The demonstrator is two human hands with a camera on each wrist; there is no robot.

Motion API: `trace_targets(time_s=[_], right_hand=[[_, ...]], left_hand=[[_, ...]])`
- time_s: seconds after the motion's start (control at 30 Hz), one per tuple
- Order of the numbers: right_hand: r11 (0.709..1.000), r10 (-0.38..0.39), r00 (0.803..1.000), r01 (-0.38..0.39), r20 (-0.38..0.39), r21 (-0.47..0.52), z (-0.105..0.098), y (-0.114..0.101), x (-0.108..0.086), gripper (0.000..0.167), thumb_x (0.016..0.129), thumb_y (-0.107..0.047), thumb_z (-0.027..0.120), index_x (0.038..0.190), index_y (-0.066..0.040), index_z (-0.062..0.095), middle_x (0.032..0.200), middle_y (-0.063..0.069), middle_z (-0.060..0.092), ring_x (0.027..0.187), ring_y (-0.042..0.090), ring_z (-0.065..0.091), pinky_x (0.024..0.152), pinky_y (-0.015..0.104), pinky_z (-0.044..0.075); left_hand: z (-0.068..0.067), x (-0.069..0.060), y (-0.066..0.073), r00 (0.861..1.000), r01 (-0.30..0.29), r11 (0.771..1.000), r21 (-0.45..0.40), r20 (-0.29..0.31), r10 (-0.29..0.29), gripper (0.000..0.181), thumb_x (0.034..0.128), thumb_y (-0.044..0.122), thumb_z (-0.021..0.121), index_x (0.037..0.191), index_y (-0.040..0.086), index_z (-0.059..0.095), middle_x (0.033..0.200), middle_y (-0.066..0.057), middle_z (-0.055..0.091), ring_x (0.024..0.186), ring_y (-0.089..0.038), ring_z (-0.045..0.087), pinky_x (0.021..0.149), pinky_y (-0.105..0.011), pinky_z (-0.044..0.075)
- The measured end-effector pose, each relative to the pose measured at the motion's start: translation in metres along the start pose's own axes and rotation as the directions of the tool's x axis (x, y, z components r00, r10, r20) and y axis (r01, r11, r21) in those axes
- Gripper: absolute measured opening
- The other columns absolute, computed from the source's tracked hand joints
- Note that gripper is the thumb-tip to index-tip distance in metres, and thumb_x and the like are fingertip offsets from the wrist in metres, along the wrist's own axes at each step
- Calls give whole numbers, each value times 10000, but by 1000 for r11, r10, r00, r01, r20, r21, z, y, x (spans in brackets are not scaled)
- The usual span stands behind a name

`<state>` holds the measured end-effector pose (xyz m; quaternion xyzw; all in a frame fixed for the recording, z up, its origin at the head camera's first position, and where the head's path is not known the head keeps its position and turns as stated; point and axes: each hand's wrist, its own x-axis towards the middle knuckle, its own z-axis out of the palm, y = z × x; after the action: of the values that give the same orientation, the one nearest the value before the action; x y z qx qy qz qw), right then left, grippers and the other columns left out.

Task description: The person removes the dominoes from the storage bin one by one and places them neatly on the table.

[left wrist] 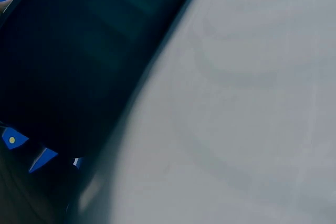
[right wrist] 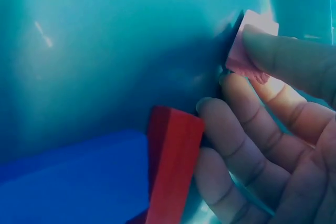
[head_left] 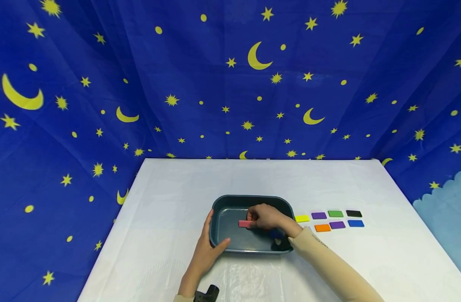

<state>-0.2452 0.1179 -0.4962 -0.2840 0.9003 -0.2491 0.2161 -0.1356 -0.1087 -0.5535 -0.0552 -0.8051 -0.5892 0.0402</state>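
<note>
A dark grey-blue basin (head_left: 227,233) stands on the table. My left hand (head_left: 205,253) lies at its left front corner, fingers extended along the outer left wall and thumb over the near rim. Inside the basin, my right hand (head_left: 269,217) pinches a pink block (head_left: 243,224) between thumb and fingers. The right wrist view shows the pink block (right wrist: 236,59) under the thumb, with a red block (right wrist: 176,156) and a blue block (right wrist: 79,182) beside the curled lower fingers. The left wrist view shows mostly the basin's dark wall (left wrist: 79,66).
Right of the basin lie several flat blocks: yellow (head_left: 302,218), orange (head_left: 323,228), two purple (head_left: 319,215), green (head_left: 335,214), black (head_left: 354,213) and blue (head_left: 356,223). A white cloth covers the table (head_left: 177,184). Blue curtains with moons and stars (head_left: 200,84) hang behind and beside it.
</note>
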Motion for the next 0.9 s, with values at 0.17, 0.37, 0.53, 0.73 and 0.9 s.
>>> trace_targets(time_s=[0.17, 0.37, 0.53, 0.73, 0.9], right_hand=[[1000, -10, 1000, 10, -21, 5, -5, -5, -4, 137, 859, -190, 715, 793, -168, 597, 682, -62, 533, 598, 106, 486, 561, 281, 387], [995, -95, 990, 95, -109, -7, -14, -9, -11, 116, 871, -224, 703, 830, -177, 606, 693, -95, 548, 592, 76, 492, 573, 274, 424], [989, -147, 974, 149, -174, -4, -19, -14, -20, 79, 873, -210, 693, 857, -189, 619, 719, -131, 555, 607, 49, 491, 593, 265, 429], [980, -189, 959, 198, -213, 20, -24, -14, -37, 57, 886, -232, 679, 879, -199, 633, 735, -142, 563, 597, 38, 494, 562, 254, 430], [975, -180, 954, 205, -239, 83, -28, -8, -54, 60, 910, -249, 656, 915, -191, 643, 762, -128, 574, 609, 58, 493, 561, 252, 432]], left_hand=[[1, 0, 0, 1000, -3, 1000, 8, -1, 3, 908, 825, 305, 725, 1512, 370, 134, 1547, -11, 208, 1380, -292, 221, 1025, -623, 215], [1, 0, 1, 1000, -9, 1000, 12, -9, 9, 909, 820, 312, 730, 1511, 370, 141, 1542, -18, 222, 1376, -291, 229, 1024, -616, 223], [1, 0, -1, 1000, -15, 1000, 18, -12, 15, 918, 815, 320, 734, 1513, 361, 140, 1542, -26, 222, 1372, -300, 238, 1015, -625, 231], [1, -1, -1, 1000, -17, 1000, 15, -16, 18, 919, 812, 322, 734, 1514, 361, 142, 1542, -22, 224, 1371, -295, 241, 1019, -618, 229], [1, -1, 0, 1000, -11, 1000, 15, -8, 12, 915, 822, 309, 725, 1511, 383, 127, 1548, -7, 203, 1381, -294, 217, 1016, -632, 223]])
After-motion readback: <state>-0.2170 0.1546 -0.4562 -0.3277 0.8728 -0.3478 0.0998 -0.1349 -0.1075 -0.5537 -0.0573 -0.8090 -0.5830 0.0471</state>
